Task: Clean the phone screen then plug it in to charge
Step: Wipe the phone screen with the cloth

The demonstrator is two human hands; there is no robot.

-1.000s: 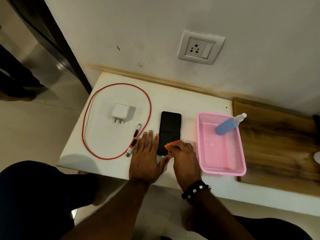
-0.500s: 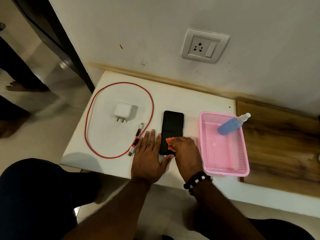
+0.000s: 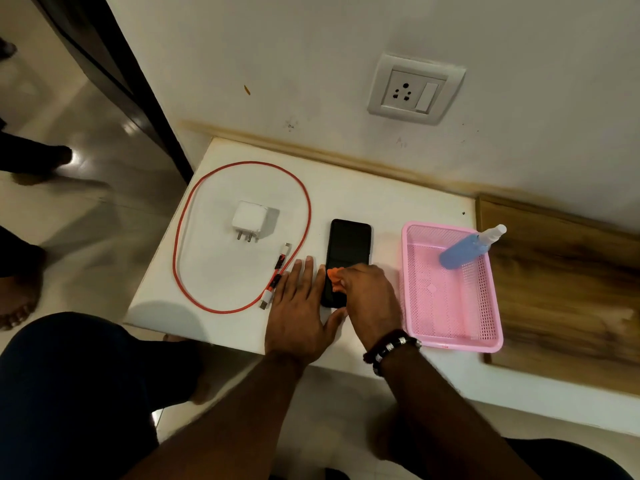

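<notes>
A black phone [image 3: 349,244] lies face up on the white shelf [image 3: 349,199]. My right hand [image 3: 372,294] presses a small orange cloth [image 3: 334,274] onto the lower half of the screen. My left hand [image 3: 301,306] lies flat with fingers spread beside the phone's left edge, its thumb at the phone's bottom corner. A white charger brick [image 3: 250,220] sits inside a loop of red cable [image 3: 242,168], whose two plugs lie just left of my left hand. A wall socket [image 3: 414,89] is mounted above the shelf.
A pink mesh basket [image 3: 450,317] stands right of the phone with a blue spray bottle [image 3: 465,251] leaning in its far corner. A wooden board [image 3: 568,289] lies at the right. Another person's legs and foot [image 3: 20,299] are on the floor at the left.
My right hand has slid the orange cloth up the screen from the phone's bottom end. My left hand has stayed flat beside the phone.
</notes>
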